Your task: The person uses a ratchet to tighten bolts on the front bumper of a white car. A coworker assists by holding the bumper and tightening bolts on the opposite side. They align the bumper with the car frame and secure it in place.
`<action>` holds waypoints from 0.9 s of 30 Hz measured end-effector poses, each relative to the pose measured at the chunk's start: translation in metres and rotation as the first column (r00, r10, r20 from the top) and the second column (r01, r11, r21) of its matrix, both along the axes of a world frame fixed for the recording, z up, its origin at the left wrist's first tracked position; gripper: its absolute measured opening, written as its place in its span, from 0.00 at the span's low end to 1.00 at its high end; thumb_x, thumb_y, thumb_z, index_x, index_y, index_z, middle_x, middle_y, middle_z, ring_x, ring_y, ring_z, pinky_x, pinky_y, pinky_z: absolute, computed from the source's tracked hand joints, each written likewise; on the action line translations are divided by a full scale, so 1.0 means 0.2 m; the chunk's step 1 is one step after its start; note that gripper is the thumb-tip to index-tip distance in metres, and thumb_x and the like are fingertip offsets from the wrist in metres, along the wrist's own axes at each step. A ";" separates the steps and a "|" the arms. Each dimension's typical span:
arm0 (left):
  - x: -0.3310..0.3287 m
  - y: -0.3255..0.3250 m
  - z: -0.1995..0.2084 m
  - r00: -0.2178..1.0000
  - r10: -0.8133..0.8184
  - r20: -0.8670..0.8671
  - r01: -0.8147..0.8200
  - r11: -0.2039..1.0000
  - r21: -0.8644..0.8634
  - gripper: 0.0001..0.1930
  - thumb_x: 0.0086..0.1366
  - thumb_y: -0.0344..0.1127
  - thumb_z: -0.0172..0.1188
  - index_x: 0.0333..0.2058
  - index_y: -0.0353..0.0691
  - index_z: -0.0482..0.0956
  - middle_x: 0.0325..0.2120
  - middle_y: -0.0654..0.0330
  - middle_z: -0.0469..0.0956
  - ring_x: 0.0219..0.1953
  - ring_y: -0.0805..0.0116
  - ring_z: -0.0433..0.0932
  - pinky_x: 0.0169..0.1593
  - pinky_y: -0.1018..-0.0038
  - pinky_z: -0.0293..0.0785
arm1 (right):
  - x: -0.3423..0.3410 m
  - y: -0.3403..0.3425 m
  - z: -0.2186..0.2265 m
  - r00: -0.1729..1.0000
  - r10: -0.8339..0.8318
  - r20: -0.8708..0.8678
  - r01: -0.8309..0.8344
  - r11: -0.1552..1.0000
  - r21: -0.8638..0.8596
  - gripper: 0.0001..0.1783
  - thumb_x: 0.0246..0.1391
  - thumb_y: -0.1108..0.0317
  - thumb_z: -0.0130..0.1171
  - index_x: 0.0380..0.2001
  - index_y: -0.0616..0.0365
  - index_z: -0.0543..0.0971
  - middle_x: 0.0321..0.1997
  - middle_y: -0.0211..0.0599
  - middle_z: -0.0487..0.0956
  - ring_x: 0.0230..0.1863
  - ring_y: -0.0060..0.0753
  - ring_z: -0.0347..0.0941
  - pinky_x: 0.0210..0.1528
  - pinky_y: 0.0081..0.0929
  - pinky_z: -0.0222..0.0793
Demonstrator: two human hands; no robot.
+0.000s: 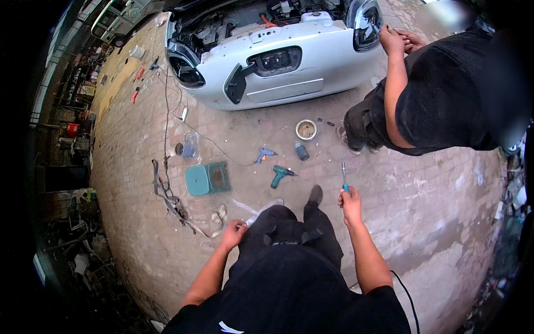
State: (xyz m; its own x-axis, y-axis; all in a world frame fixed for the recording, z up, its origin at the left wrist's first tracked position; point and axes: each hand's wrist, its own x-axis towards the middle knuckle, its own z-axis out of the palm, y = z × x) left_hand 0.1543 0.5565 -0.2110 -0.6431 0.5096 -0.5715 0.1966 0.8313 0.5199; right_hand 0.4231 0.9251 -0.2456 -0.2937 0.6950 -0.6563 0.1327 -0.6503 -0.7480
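Note:
My right hand (350,207) is closed around the teal handle of a screwdriver (344,173), whose metal shaft points away from me toward the car. Beside my left thigh hangs my left hand (233,235), fingers curled in; whatever they may hold is hidden. Ahead of my legs, a green cordless drill (280,175) lies on the paving. A blue glue gun (266,153) with a cord is just beyond it. The silver-white car front bumper (289,67) stands farther off, with its charging-port flap (236,84) hanging open and the engine bay uncovered.
Left of the drill stands a green plastic stool (207,178); straps (167,195) trail beside it. A round tub (306,129) and a dark bottle (301,150) sit before the car. Another person (434,94) in black stands at the right, hands together near the headlight. Cords cross the left paving.

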 end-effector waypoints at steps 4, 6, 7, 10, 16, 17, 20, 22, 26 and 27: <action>-0.07 -0.23 -0.23 0.995 0.085 0.047 -0.079 0.991 -0.105 0.17 0.65 0.47 0.61 0.38 0.36 0.83 0.37 0.46 0.83 0.41 0.49 0.82 0.47 0.60 0.76 | 0.00 -0.03 -0.01 1.000 -0.011 0.000 0.011 0.998 -0.061 0.11 0.62 0.69 0.57 0.45 0.62 0.71 0.26 0.29 0.74 0.22 0.17 0.67 0.24 0.18 0.62; -0.09 -0.28 -0.27 0.990 0.099 0.098 -0.081 0.980 -0.180 0.18 0.64 0.47 0.61 0.39 0.36 0.83 0.36 0.45 0.82 0.41 0.47 0.82 0.47 0.60 0.76 | 0.01 -0.05 -0.03 1.000 0.012 0.024 -0.011 0.999 -0.047 0.10 0.61 0.69 0.56 0.44 0.60 0.72 0.26 0.30 0.74 0.22 0.18 0.68 0.24 0.19 0.63; -0.10 -0.31 -0.29 0.992 0.098 0.075 -0.084 0.981 -0.174 0.19 0.64 0.48 0.61 0.39 0.36 0.82 0.34 0.45 0.82 0.40 0.46 0.81 0.47 0.60 0.75 | 0.01 -0.07 -0.04 0.999 0.026 0.035 -0.024 0.999 -0.041 0.10 0.61 0.69 0.55 0.44 0.59 0.72 0.25 0.30 0.75 0.22 0.19 0.68 0.24 0.20 0.64; -0.15 -0.44 -0.42 0.994 0.075 0.079 -0.057 0.975 -0.214 0.18 0.64 0.47 0.61 0.38 0.36 0.82 0.32 0.45 0.82 0.39 0.45 0.81 0.45 0.58 0.75 | -0.01 -0.12 -0.01 0.995 0.077 0.061 -0.076 0.997 -0.006 0.10 0.60 0.70 0.55 0.44 0.59 0.72 0.26 0.31 0.75 0.22 0.21 0.68 0.24 0.21 0.64; -0.13 -0.20 -0.48 0.941 0.261 0.215 -0.271 0.962 0.015 0.19 0.66 0.46 0.58 0.38 0.33 0.82 0.28 0.53 0.82 0.30 0.65 0.81 0.37 0.66 0.76 | -0.10 -0.14 0.09 0.951 0.256 0.176 -0.256 0.966 -0.020 0.08 0.58 0.68 0.61 0.33 0.57 0.73 0.24 0.31 0.74 0.22 0.23 0.68 0.24 0.24 0.64; -0.13 -0.17 -0.50 0.936 0.263 0.234 -0.277 0.960 0.028 0.19 0.66 0.46 0.58 0.39 0.33 0.82 0.28 0.53 0.83 0.30 0.64 0.81 0.37 0.66 0.76 | -0.13 -0.15 0.12 0.946 0.270 0.178 -0.275 0.961 0.005 0.09 0.57 0.68 0.63 0.30 0.57 0.73 0.24 0.30 0.74 0.23 0.22 0.67 0.25 0.24 0.64; -0.12 -0.14 -0.54 0.901 0.312 0.302 -0.344 0.937 0.060 0.25 0.72 0.51 0.48 0.38 0.30 0.82 0.31 0.52 0.83 0.32 0.61 0.82 0.41 0.65 0.77 | -0.21 -0.15 0.17 0.899 0.380 0.216 -0.388 0.922 -0.008 0.09 0.57 0.68 0.63 0.36 0.60 0.76 0.24 0.29 0.73 0.23 0.21 0.67 0.25 0.23 0.64; -0.12 -0.19 -0.61 0.834 0.395 0.385 -0.461 0.883 0.092 0.30 0.75 0.54 0.42 0.38 0.30 0.82 0.32 0.51 0.83 0.33 0.61 0.82 0.43 0.65 0.77 | -0.28 -0.17 0.21 0.886 0.405 0.224 -0.423 0.905 0.037 0.12 0.58 0.69 0.62 0.43 0.61 0.76 0.25 0.28 0.73 0.23 0.21 0.67 0.25 0.23 0.64; -0.20 -0.28 -0.68 0.831 0.382 0.404 -0.374 0.922 -0.103 0.36 0.76 0.57 0.29 0.40 0.32 0.83 0.30 0.51 0.85 0.36 0.58 0.82 0.46 0.64 0.76 | -0.36 -0.19 0.27 0.889 0.419 0.185 -0.430 0.903 0.023 0.20 0.58 0.71 0.60 0.53 0.61 0.74 0.26 0.28 0.73 0.23 0.21 0.67 0.26 0.22 0.63; -0.23 -0.32 -0.70 0.866 0.338 0.367 -0.324 0.941 -0.103 0.36 0.76 0.55 0.28 0.39 0.32 0.83 0.29 0.52 0.85 0.36 0.58 0.82 0.48 0.64 0.76 | -0.38 -0.19 0.27 0.892 0.419 0.166 -0.428 0.904 0.019 0.20 0.58 0.72 0.60 0.53 0.61 0.73 0.26 0.28 0.73 0.24 0.20 0.67 0.26 0.22 0.64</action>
